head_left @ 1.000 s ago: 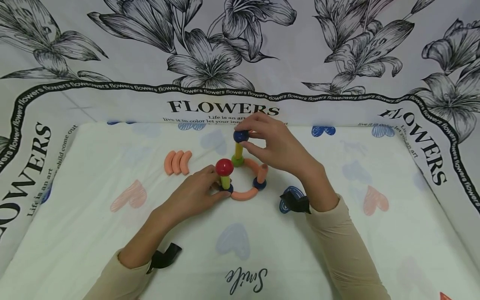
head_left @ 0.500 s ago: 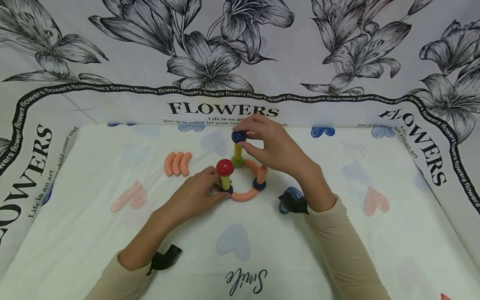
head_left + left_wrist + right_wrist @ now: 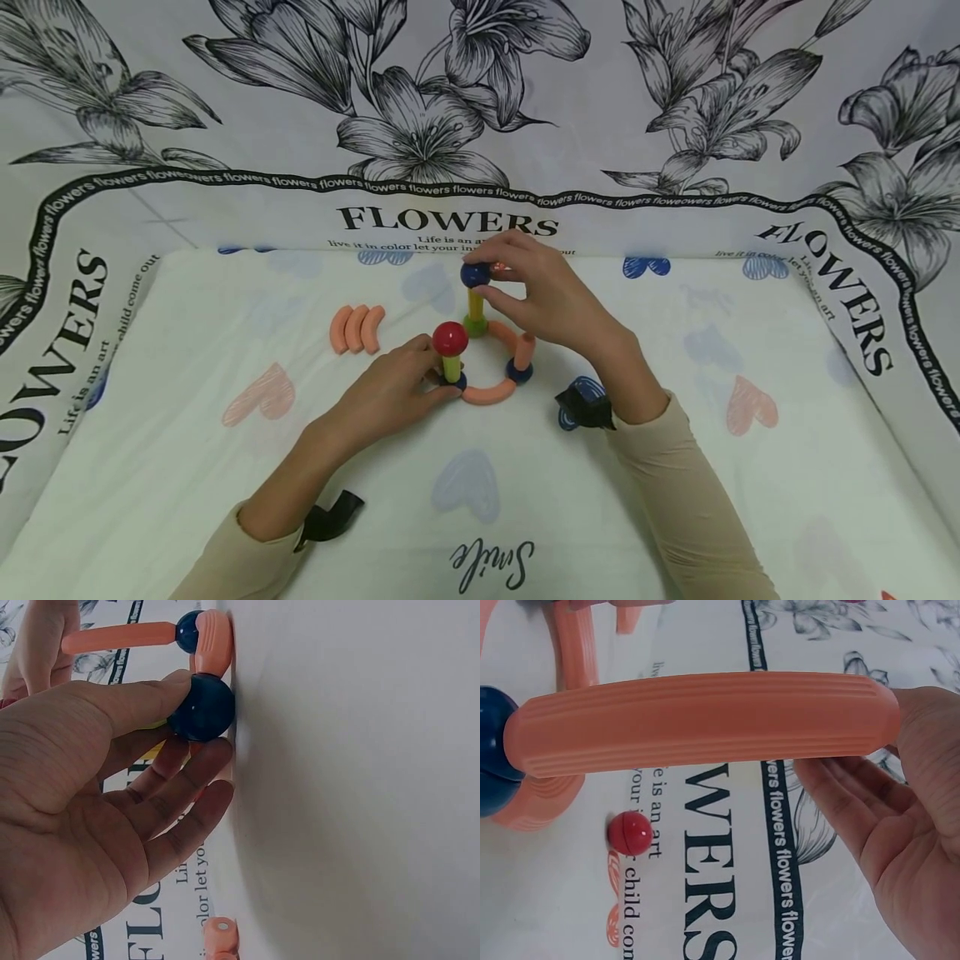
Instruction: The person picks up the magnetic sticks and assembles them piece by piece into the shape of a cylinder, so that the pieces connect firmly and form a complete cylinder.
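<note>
left hand (image 3: 390,392): centre of the head view; grip closed on the lower navy ball (image 3: 201,707) at the foot of the near yellow post (image 3: 451,367). In the left wrist view thumb and fingers are seen curled round that ball, against the white cloth.
right hand (image 3: 547,296): just right of centre, higher up; grip pinched on the top navy ball (image 3: 475,274) crowning the far yellow post (image 3: 476,302).
orange rod (image 3: 705,720): fills the upper half of the right wrist view, one end touching a navy ball (image 3: 495,754); whether it is held by the fingers cannot be told.
structure: ring of curved orange pieces (image 3: 489,392) and balls at frame centre, green joint (image 3: 475,325) under the far post, red ball (image 3: 450,337) on the near post.
spares: three curved orange pieces (image 3: 356,327) left of centre, apart from the ring.
technique (judgement): base to be kept pinned by the left hand while the top ball is seated straight down the post axis; side load to be avoided, else the post is likely tipped off its joint.
risk (judgement): ring joints look easily shifted; release to be done one hand at a time.
</note>
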`<state>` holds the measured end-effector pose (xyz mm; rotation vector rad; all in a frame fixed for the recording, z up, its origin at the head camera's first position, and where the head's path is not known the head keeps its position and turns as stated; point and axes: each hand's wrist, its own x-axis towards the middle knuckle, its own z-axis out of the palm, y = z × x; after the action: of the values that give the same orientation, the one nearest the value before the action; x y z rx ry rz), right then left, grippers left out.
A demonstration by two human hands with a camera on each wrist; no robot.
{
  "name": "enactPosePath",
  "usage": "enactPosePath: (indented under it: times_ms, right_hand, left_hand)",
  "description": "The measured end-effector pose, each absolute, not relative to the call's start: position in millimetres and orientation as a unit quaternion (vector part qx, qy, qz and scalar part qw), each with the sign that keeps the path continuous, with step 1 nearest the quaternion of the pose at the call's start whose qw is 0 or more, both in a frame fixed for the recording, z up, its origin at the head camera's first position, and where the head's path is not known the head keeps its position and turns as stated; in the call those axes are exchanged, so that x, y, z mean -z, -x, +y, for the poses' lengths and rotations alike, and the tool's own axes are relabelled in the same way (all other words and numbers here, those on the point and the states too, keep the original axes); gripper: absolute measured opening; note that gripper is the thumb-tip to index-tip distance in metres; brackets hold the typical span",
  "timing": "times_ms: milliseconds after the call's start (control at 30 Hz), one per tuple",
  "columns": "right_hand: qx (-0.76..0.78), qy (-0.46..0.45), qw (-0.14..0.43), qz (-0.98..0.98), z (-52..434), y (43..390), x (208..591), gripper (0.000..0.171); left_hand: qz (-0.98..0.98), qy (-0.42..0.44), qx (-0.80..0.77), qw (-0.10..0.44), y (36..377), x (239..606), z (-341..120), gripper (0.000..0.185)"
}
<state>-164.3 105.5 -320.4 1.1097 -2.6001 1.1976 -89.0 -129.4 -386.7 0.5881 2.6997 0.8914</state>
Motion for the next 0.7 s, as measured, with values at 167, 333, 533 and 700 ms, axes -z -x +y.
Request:
enactPosePath:
  times_ms: [167,333,533,700]
  right_hand:
    - [-0.397,-0.357,0.032,-0.845,105.8,165.0,321.4,0.044]
    - [-0.392,-0.352,0.031,-0.849,106.3,166.3,322.1,0.05]
    - [-0.402,-0.353,0.027,-0.844,107.5,166.6,322.6,0.05]
    - [-0.4,-0.352,0.031,-0.846,109.0,167.7,322.6,0.049]
  left_hand:
    - [0.924,-0.2,-0.303,0.119,88.7,386.0,-128.9,0.025]
    - [0.924,-0.199,-0.302,0.122,89.1,385.5,-128.8,0.024]
    - [0.924,-0.2,-0.304,0.121,89.0,385.8,-129.2,0.022]
    - [0.923,-0.201,-0.306,0.119,88.7,386.3,-129.9,0.022]
